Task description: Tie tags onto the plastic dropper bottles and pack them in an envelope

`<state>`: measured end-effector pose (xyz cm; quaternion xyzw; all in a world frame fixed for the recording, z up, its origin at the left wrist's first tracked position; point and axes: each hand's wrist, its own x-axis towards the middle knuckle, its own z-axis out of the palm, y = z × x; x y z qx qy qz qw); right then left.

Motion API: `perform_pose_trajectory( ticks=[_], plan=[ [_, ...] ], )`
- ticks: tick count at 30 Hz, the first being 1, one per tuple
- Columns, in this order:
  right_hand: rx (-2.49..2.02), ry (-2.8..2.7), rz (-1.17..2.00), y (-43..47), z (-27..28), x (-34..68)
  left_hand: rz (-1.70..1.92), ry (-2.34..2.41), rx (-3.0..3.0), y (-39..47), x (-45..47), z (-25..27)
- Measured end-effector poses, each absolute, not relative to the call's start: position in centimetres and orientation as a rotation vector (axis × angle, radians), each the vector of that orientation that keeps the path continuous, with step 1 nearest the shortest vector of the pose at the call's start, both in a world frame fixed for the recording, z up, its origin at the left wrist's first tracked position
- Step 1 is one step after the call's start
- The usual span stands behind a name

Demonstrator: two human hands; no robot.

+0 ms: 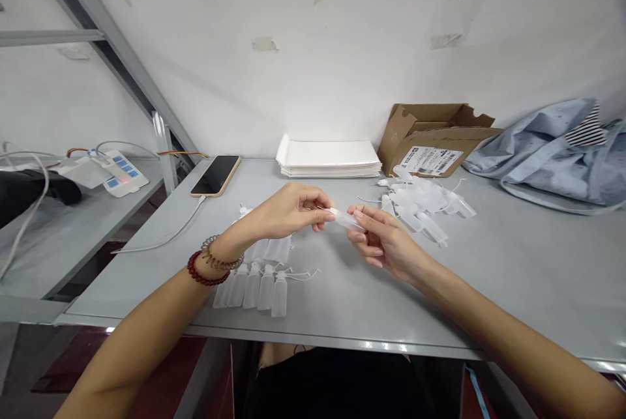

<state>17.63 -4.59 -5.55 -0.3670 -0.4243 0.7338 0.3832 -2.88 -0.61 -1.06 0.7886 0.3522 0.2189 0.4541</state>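
Observation:
Between my two hands, above the middle of the grey table, is a small translucent plastic bottle [346,218], lying nearly sideways. My right hand [384,236] grips its body with thumb and fingers. The fingers of my left hand [303,210] pinch the bottle's cap end. Below my left forearm, small bottles [252,287] of the same kind lie side by side in rows, thin strap-like pieces sticking out from their necks; my left hand and wrist partly hide the back row. Beyond my right hand is a loose heap of similar bottles [423,201].
A stack of white flat packets [330,158] and an opened cardboard box [430,139] stand against the wall. Light blue cloth [548,152] lies at the right. A phone [216,176] with a white cable rests at the left, near a metal frame post [165,152].

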Motion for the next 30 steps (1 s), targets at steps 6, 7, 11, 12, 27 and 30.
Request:
perform_pose_trajectory(
  ticks=[6,7,11,12,27,30],
  plan=[
    [-0.993,-1.041,1.903,-4.5,-5.7,17.6,0.731,0.771,2.186,-0.5,-2.7,-2.1],
    [-0.987,-1.031,1.911,-4.5,-5.8,17.6,0.744,0.762,2.186,-0.4,-2.6,-2.3],
    [-0.924,-1.014,1.913,-4.5,-5.6,17.5,0.722,0.814,2.034,-0.4,-2.7,-2.1],
    [-0.915,-1.024,1.898,-4.5,-5.5,17.5,0.704,0.852,1.987,-0.4,-2.7,-1.9],
    [-0.886,-1.091,1.884,-4.9,-5.8,17.3,0.528,0.928,2.08,-0.7,-2.8,-1.1],
    [-0.899,-1.112,1.799,-5.0,-5.6,17.1,0.426,1.0,2.034,-0.7,-2.7,-1.0]
  ],
)
